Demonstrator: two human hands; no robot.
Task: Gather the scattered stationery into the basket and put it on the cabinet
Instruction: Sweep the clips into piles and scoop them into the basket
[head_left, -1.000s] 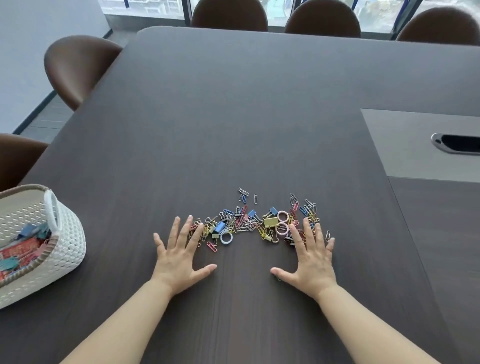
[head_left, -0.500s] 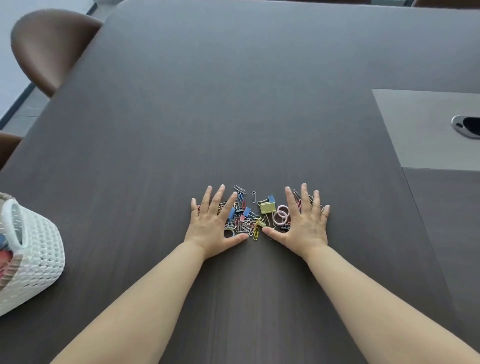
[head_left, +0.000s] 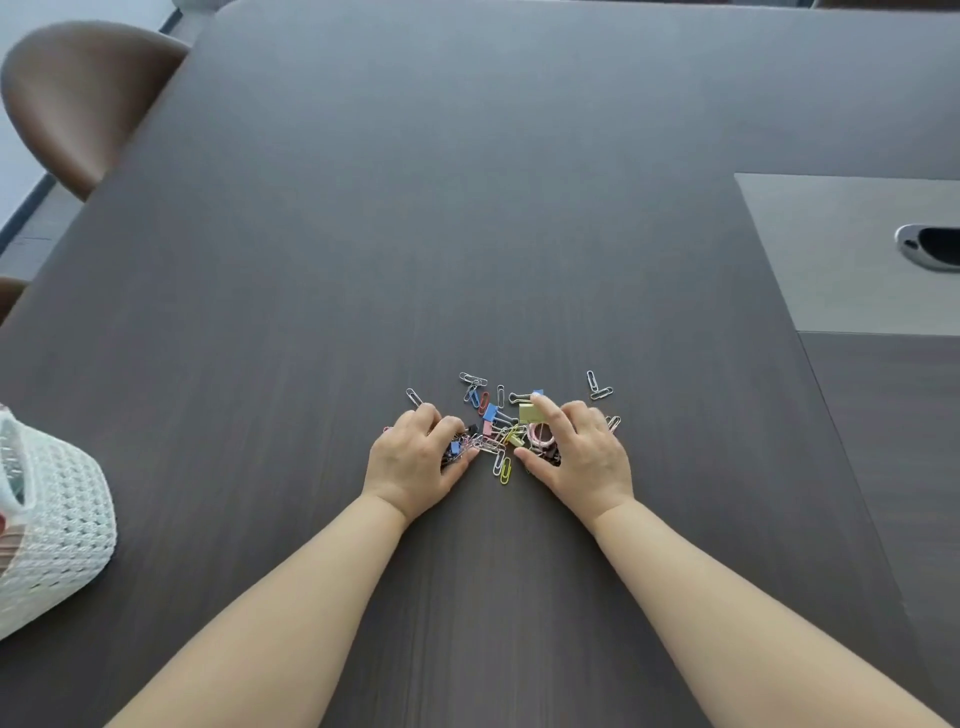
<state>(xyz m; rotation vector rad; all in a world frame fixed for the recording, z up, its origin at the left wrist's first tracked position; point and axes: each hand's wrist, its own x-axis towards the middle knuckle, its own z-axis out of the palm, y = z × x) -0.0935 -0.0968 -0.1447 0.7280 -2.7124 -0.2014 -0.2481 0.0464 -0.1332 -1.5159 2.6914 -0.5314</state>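
A big dark brown table (head_left: 467, 208) fills most of the picture. At the upper left sits a brown chair (head_left: 78, 98) with a round back, pushed close to the table's edge. On the right side a grey flat panel (head_left: 831, 260) is set into the tabletop, with a shiny oval hole (head_left: 932, 248) at the right edge.

Dark wood-grain table (head_left: 467, 208) spreading far ahead of the hands, paler grey inset panel (head_left: 852, 249) with an oval metal cable port (head_left: 930, 253) ahead to their right, brown chair (head_left: 78, 98) beyond the table's far-left corner, soft daylight sheen
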